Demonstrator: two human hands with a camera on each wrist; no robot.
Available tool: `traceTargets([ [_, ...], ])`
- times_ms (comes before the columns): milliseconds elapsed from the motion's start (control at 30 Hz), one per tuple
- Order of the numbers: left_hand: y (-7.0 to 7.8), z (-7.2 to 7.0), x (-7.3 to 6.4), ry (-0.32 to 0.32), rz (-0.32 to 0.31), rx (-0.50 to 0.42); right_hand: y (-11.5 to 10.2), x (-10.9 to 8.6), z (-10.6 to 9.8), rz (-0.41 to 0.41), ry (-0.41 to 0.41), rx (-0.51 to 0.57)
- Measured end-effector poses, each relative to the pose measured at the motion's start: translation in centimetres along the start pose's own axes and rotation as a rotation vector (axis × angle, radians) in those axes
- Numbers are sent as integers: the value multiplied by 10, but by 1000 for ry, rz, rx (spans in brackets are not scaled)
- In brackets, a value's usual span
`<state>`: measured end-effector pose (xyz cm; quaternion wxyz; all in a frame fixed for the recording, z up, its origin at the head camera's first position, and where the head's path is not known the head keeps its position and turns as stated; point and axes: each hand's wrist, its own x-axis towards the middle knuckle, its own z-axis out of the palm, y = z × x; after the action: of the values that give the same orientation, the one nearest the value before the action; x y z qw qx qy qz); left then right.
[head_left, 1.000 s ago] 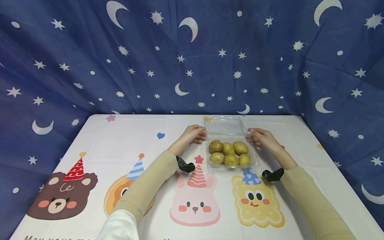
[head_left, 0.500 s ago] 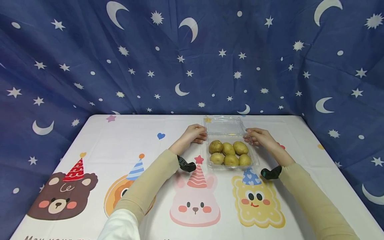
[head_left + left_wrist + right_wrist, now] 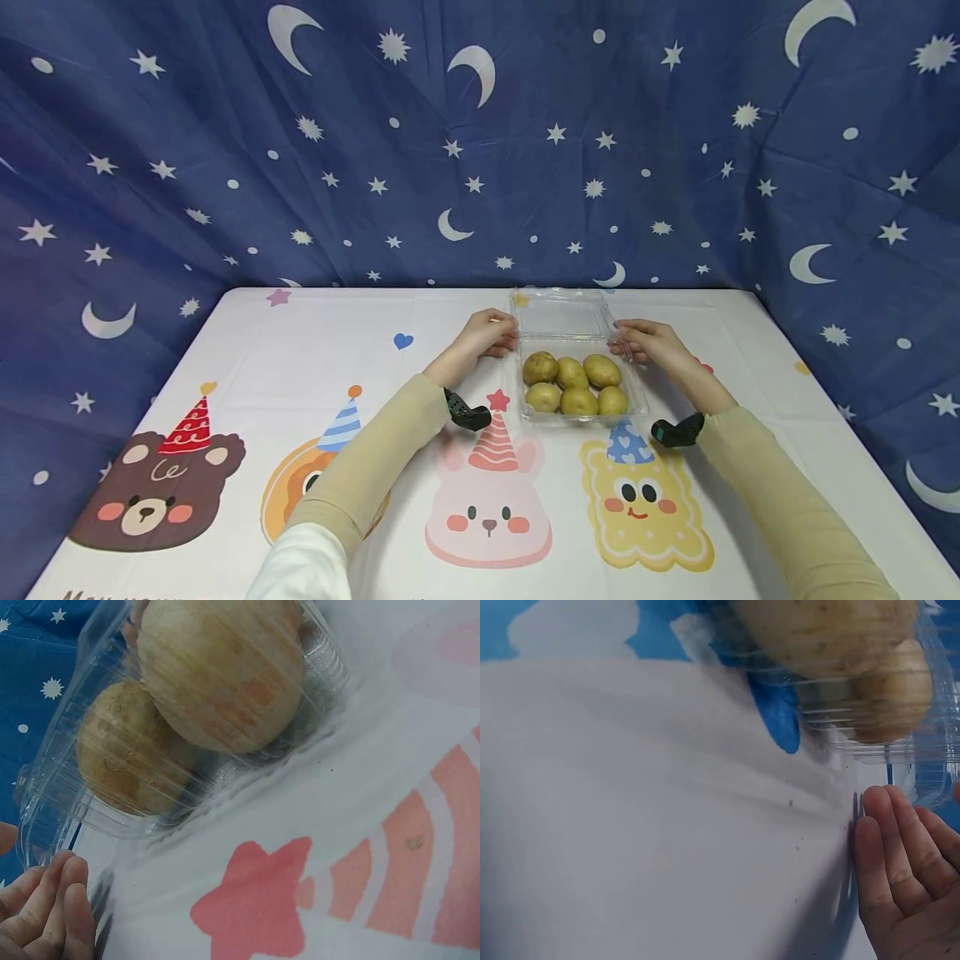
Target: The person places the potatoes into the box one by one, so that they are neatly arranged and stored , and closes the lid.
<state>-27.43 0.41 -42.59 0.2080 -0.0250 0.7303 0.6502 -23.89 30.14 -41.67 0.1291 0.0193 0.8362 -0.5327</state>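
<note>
A clear plastic clamshell container [image 3: 581,419] stands on the table with its lid [image 3: 562,317] folded back toward the curtain. Several yellow-brown potatoes [image 3: 572,373] lie in its base in two rows. At the hinge's left end, my left hand [image 3: 487,333] pinches the lid's edge; in the left wrist view its bent fingers [image 3: 66,900] face the thumb tip across the plastic. On the opposite side my right hand [image 3: 651,340] pinches the lid's edge near the hinge. Its fingers [image 3: 904,855] lie fairly straight in the right wrist view, the thumb mostly out of frame.
A white tablecloth [image 3: 337,325] printed with a bear, a rabbit and other party figures covers the table. Behind the container, close to its lid, hangs a dark blue curtain [image 3: 525,208] with moons and stars. Each wrist wears a small black camera [image 3: 467,411].
My right hand has shifted slightly left, in against the lid's edge. The left hand, container and potatoes look the same.
</note>
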Motion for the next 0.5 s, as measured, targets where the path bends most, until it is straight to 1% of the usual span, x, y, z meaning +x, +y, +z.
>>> traceTargets([
  [133, 1, 0, 0, 5, -2, 10, -1, 1, 0, 9, 9, -3],
  [233, 3, 1, 0, 16, 3, 27, -1, 1, -1, 0, 8, 6],
  [367, 4, 2, -1, 39, 33, 41, -1, 1, -2, -25, 10, 38],
  [500, 5, 2, -2, 65, 65, 49, -3, 0, -2, -33, 23, -5],
])
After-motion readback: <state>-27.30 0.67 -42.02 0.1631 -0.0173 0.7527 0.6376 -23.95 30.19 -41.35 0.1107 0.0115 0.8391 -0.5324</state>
